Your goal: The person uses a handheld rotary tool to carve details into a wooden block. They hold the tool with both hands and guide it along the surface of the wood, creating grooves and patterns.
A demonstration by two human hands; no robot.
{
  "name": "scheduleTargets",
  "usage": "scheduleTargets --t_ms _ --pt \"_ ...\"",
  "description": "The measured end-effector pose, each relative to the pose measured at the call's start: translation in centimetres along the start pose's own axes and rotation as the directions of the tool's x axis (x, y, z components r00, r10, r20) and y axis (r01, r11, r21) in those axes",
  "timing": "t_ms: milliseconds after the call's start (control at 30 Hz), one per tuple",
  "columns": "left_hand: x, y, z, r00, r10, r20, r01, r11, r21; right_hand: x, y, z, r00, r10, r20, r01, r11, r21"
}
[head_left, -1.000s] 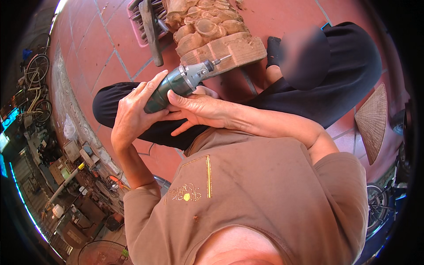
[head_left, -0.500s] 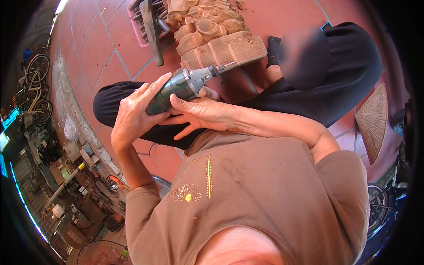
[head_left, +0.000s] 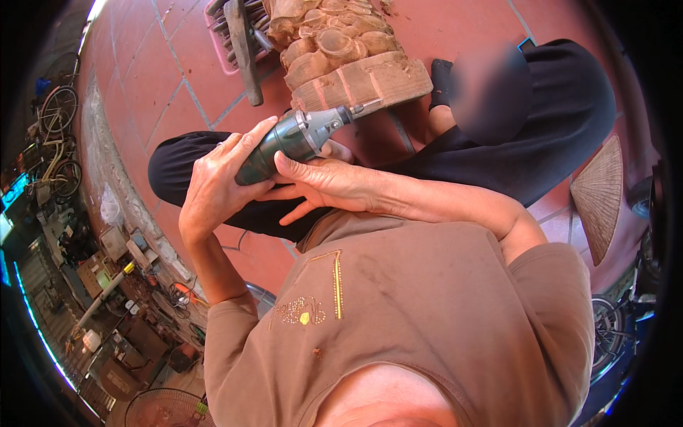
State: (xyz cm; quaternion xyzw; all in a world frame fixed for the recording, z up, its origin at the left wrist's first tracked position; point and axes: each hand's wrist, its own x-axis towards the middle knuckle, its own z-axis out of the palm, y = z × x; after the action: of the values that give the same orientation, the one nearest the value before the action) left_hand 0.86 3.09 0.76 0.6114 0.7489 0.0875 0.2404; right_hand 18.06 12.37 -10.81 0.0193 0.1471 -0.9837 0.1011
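My left hand point(head_left: 217, 181) is wrapped around the dark green body of a hand-held rotary grinder point(head_left: 292, 140). My right hand point(head_left: 320, 183) lies against the tool from the right, thumb over its body, fingers partly spread beneath. The tool's silver nose and bit point(head_left: 363, 109) point right and touch the lower edge of a carved wooden block point(head_left: 348, 57) that stands on the red tiled floor. My legs in black trousers point(head_left: 178, 167) are folded under the hands.
A pink basket with tools and a wooden mallet point(head_left: 242, 50) sits left of the carving. A woven conical hat point(head_left: 601, 196) lies at the right. Bicycles point(head_left: 53, 142) and a cluttered workbench line the left edge; a fan point(head_left: 160, 413) stands at the bottom left.
Both hands have shifted the grinder slightly, keeping its bit against the carving's base edge. The grip is unchanged.
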Motion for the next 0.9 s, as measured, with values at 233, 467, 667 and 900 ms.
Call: scheduleTargets --t_ms 233,467,667,900 --pt "0.3 0.2 0.2 0.999 -0.005 -0.036 0.004 1.0 -0.02 0.3 -0.5 -0.2 1.0 -0.015 -0.028 0.015 1.0 0.0" --pt "0.6 0.0 0.2 0.998 -0.007 -0.055 0.006 1.0 -0.028 0.2 -1.5 0.3 0.999 -0.036 -0.017 0.035 0.998 -0.051" --pt "0.7 -0.1 0.0 0.999 -0.021 -0.046 0.021 1.0 -0.005 0.8 -1.2 -0.1 0.997 -0.045 -0.065 0.044 0.999 -0.013" --pt "0.8 -0.2 0.1 0.997 -0.003 -0.081 0.003 1.0 0.006 0.9 -1.7 -0.2 1.0 -0.029 0.009 0.03 0.997 -0.07"
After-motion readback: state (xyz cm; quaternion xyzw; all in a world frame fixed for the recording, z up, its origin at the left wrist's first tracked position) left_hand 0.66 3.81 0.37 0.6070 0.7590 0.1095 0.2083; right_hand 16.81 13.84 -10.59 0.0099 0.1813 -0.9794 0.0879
